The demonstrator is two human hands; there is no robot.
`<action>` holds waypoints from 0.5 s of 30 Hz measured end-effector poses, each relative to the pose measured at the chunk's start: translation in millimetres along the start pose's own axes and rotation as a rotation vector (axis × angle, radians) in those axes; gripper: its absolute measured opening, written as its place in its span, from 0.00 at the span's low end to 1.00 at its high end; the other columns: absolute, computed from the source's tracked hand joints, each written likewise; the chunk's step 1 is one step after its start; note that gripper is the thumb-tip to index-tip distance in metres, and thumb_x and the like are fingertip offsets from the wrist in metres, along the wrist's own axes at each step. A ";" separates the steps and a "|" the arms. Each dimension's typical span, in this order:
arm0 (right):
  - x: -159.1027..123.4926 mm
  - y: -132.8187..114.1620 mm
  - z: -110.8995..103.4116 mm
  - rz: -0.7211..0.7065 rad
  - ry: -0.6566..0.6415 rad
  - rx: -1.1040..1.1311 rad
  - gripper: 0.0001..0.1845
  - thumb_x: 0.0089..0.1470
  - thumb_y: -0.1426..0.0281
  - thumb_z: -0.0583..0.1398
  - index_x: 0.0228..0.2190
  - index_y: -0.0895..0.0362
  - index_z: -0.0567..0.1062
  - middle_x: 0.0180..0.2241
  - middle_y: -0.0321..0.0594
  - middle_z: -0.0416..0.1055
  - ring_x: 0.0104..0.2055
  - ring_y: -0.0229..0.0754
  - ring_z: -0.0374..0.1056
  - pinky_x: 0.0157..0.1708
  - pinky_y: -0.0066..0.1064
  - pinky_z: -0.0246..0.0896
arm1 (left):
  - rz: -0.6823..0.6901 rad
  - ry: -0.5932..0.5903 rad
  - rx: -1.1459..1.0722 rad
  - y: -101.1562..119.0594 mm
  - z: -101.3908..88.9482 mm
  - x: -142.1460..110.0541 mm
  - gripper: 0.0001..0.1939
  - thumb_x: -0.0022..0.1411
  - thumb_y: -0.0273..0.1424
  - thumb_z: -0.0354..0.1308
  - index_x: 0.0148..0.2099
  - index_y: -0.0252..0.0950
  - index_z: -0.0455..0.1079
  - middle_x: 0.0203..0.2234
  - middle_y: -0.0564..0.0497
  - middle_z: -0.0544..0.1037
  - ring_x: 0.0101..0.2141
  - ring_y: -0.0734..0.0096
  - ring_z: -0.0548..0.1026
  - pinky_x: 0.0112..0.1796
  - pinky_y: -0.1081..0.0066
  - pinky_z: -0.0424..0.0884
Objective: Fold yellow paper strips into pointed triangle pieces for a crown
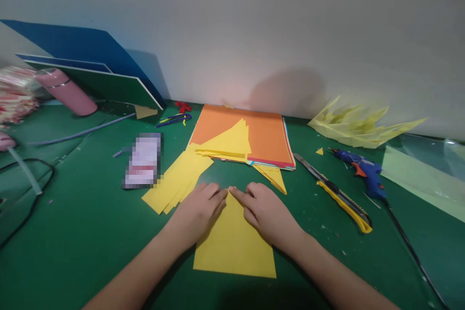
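A sheet of yellow paper (236, 247) lies on the green table in front of me, its far end narrowed between my hands. My left hand (205, 208) has its fingers curled, with thumb and index finger pressed on the paper's far left edge. From the other side my right hand (267, 210) grips the far right edge, its fingers bent and index fingertip almost touching the left one. Beyond them, folded yellow paper triangles (228, 143) rest on a stack of orange paper (218, 121). Fanned yellow strips (178, 179) lie beside my left hand.
To the right are a yellow utility knife (343, 203) with its blade out, a blue glue gun (366, 172) with a cord, and a pale yellow folded paper piece (363, 126). To the left are a phone (143, 160), a pink bottle (69, 92) and leaning boards (90, 77).
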State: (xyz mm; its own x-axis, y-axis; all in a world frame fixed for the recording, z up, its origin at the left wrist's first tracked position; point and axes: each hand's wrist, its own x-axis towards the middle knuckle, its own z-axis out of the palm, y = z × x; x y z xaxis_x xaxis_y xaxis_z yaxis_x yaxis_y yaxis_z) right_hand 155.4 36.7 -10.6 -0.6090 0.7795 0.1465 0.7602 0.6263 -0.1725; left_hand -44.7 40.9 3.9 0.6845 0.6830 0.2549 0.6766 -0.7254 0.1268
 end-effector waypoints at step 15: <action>-0.3 -1.1 0.4 0.012 0.015 -0.027 0.23 0.55 0.79 0.53 0.53 0.62 0.68 0.28 0.41 0.63 0.30 0.43 0.59 0.29 0.33 0.55 | -0.091 -0.008 -0.002 2.8 6.2 -5.0 0.11 0.67 0.24 0.45 0.39 0.32 0.69 0.30 0.48 0.68 0.30 0.66 0.67 0.30 0.66 0.68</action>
State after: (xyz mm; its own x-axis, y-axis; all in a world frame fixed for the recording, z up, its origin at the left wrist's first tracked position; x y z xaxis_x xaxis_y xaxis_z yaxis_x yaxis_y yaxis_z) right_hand 154.6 35.8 -10.8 -0.5962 0.7869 0.1590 0.7737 0.6161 -0.1477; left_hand -44.6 36.0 -2.9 0.6220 0.7470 0.2350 0.7357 -0.6602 0.1513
